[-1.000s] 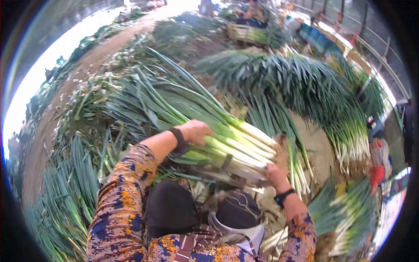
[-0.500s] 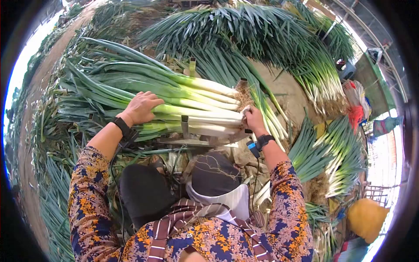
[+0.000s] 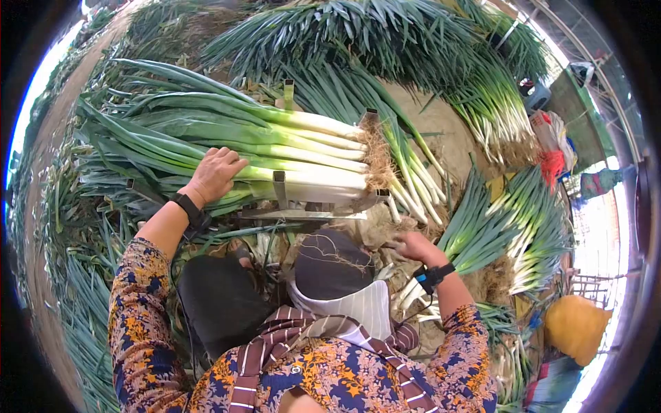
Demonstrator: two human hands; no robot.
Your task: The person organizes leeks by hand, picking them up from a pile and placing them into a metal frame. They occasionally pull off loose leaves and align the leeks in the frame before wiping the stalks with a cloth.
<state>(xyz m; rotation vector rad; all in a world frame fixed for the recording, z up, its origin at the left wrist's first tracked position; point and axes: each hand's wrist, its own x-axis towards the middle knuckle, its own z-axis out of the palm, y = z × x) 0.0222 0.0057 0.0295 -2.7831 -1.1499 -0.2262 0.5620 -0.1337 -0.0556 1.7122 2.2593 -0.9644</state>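
Note:
A bundle of leeks (image 3: pixel 310 151) lies across a low metal rack (image 3: pixel 280 189), green leaves to the left and roots (image 3: pixel 375 155) to the right. My left hand (image 3: pixel 215 173) rests over the near side of the bundle where green turns pale, its fingers curled round the stalks. Below and right of the root ends, my right hand (image 3: pixel 418 248) is down beside my knee, apart from the bundle. Its fingers point left over the littered ground and are partly blurred, so I cannot make out whether anything is in them.
A large heap of leeks (image 3: pixel 372 34) spreads across the back. More leeks (image 3: pixel 527 234) lie in piles at the right, near a yellow rounded object (image 3: pixel 577 329). Upright metal posts (image 3: pixel 289 93) stand round the bundle. My knees (image 3: pixel 224 303) are just below the rack.
My right hand has left the root ends of the bundle and moved down and right. My left hand remains on the stalks. The whole view has shifted slightly.

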